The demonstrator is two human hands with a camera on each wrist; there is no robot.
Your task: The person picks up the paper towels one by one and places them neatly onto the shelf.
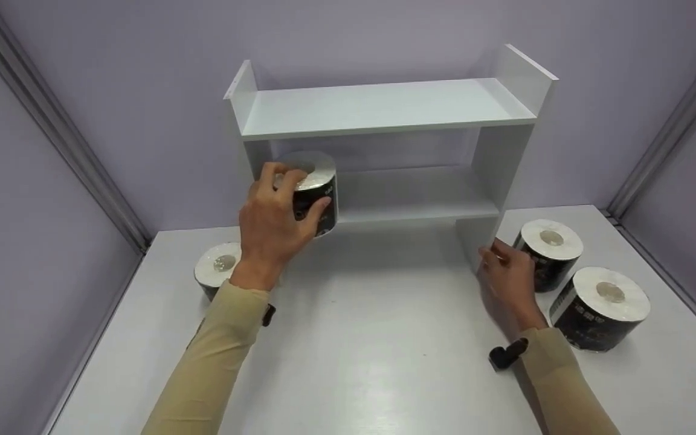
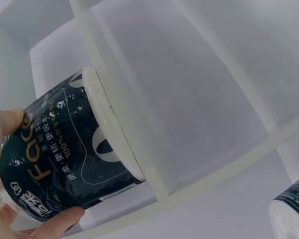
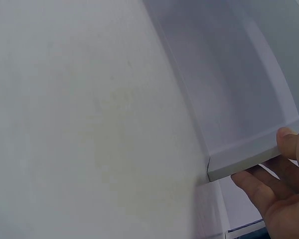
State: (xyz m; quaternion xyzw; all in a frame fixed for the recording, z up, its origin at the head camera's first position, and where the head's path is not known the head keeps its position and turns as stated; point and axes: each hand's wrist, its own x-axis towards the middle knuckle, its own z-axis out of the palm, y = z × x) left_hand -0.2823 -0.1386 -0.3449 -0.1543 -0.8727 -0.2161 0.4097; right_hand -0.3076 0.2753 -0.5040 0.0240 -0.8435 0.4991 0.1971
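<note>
The left hand (image 1: 272, 226) grips a tissue roll (image 2: 65, 144), apparently seating it on the lower shelf's (image 1: 408, 196) left, calling next for release; the right hand (image 1: 510, 281) pinches the right panel (image 1: 502, 157).

A person wears plain khaki long sleeves, the left sleeve (image 1: 212, 356) softly creased, the right sleeve (image 1: 568, 380) smoother, both reaching the wrists. The left grip (image 1: 275, 220) and right grip (image 1: 510, 275) are bare hands. A small black wrist device (image 1: 508, 354) with a rounded end juts from the right cuff; a similar black piece (image 1: 269, 315), partly hidden, shows at the left.
</note>
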